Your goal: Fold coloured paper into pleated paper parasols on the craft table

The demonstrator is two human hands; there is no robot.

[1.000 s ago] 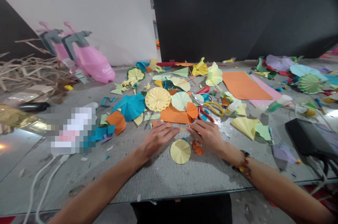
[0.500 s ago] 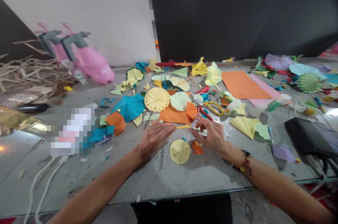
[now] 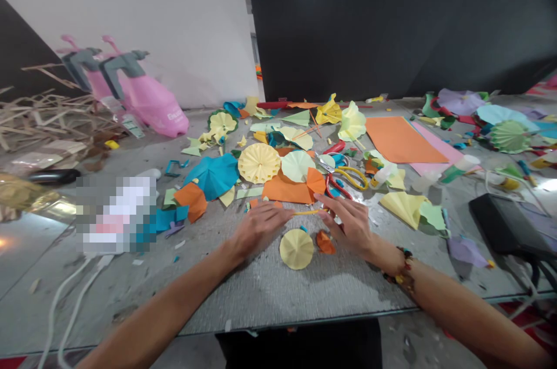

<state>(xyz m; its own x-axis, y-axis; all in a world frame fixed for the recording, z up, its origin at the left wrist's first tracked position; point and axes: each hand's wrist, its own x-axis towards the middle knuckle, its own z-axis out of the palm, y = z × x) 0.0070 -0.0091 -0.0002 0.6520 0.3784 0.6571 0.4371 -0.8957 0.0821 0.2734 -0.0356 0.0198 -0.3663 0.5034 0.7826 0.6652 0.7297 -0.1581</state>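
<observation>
A narrow yellow paper strip [image 3: 306,212] stretches between my two hands, just above the table. My left hand [image 3: 260,228] pinches its left end, fingers pressed together. At the other end, the thumb and fingertips of my right hand [image 3: 351,224] close on the strip. Just below it lies a round pleated pale-yellow paper disc [image 3: 296,249], with a crumpled orange paper piece [image 3: 325,242] to its right. A small blue scrap [image 3: 303,230] sits at the disc's upper edge. Orange paper [image 3: 285,190] lies behind the hands.
Scissors with yellow handles [image 3: 354,176] and red-handled scissors [image 3: 339,188] lie behind my right hand. Pleated paper rounds [image 3: 260,163] and scraps cover the back. Pink spray bottles [image 3: 154,105] stand left; a white power strip [image 3: 124,212] and a black adapter [image 3: 505,224] flank the work area.
My right fingers have come down and closed around the strip's right end, where they were more raised and spread. The strip has shifted slightly right and down. The disc stays put.
</observation>
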